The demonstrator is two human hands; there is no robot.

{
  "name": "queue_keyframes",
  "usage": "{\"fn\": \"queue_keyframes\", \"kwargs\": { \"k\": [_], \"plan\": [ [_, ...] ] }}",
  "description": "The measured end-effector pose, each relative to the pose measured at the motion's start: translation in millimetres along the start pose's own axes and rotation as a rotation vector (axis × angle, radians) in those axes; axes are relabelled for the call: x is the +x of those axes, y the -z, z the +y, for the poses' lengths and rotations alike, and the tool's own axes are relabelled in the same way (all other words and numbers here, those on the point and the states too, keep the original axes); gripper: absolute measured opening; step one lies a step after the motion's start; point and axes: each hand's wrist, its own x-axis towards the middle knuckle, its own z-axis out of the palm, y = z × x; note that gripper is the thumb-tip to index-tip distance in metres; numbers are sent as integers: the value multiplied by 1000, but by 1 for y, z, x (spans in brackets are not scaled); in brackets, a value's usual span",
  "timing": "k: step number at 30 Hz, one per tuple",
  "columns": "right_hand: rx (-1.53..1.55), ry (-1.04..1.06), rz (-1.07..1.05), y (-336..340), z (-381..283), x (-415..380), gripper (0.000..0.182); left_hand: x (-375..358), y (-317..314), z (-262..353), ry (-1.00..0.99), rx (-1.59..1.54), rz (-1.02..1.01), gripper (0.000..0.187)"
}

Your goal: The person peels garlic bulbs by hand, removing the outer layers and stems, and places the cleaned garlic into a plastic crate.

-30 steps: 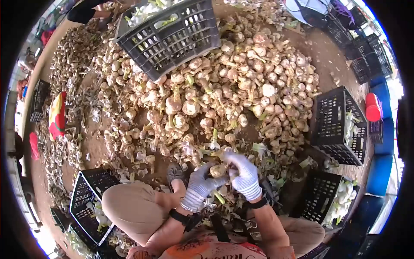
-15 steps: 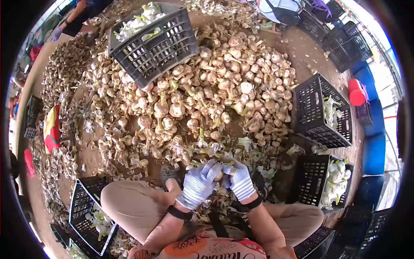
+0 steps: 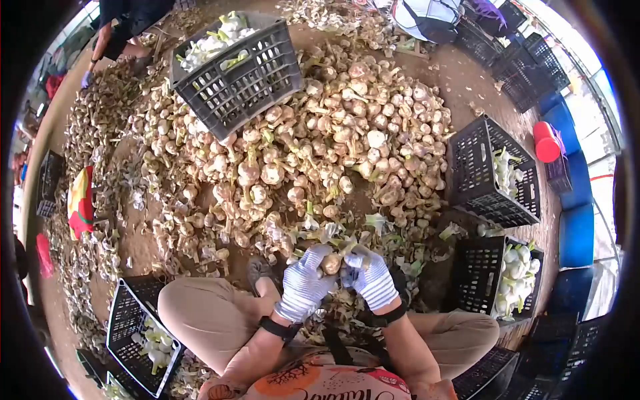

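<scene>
Before the crossed legs (image 3: 207, 317), a bulb (image 3: 331, 265) sat between the hands: the left hand (image 3: 304, 285) had its fingers curled against it, while the right hand (image 3: 372, 280) was partly closed just beside; whether that one gripped anything could not be told. The step seemed to be working this bulb two-handed, and the next move looked to call for a steady left hold. Beyond spread a brownish heap (image 3: 393, 127); paler bulbs (image 3: 519, 272) lay in the far crate (image 3: 243, 83), the left crate (image 3: 137, 300) and two right-side crates (image 3: 472, 163).

garlic bulb (image 3: 331, 265): papery, matt | gloves (image 3: 305, 287): knit cloth | crates (image 3: 238, 85): matt plastic
</scene>
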Motion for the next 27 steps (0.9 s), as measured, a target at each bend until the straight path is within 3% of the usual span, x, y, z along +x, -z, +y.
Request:
{"fn": "queue_keyframes", "kwargs": {
  "k": [4, 6, 7, 10, 12, 16, 18, 19, 21, 24, 27],
  "plan": [
    [-117, -33, 58, -10, -8, -1, 17, 3, 0, -5, -189, 108, 17, 37],
    [-61, -5, 40, -3, 1, 4, 19, 5, 6, 2, -407, 400, 90, 40],
    [19, -12, 46, -3, 2, 5, 20, 5, 5, 1, -407, 399, 93, 40],
    [130, -43, -2, -4, -2, 3, 26, 4, 6, 5, -370, 349, 103, 41],
    [178, -20, -82, -1, 1, 6, 33, 1, 10, 15, 60, -3, -4, 44],
    [112, -40, -83, -1, 4, 14, 28, 4, 8, 7, 72, -280, 57, 42],
    [114, -52, -26, -11, -5, 8, 33, 8, 11, 11, -116, 44, 103, 39],
    [119, -54, 9, -19, -11, 4, 27, 9, 10, 8, -114, 41, 102, 39],
    [27, -34, 8, -12, -8, 6, 27, 8, 9, -1, -362, 370, 80, 43],
    [-71, -20, 44, -1, -1, 14, 26, 7, 8, -3, -494, 549, 59, 48],
    [95, -120, 4, 1, -6, 13, 22, 4, 11, -1, -566, 608, 73, 50]
  ]
}}
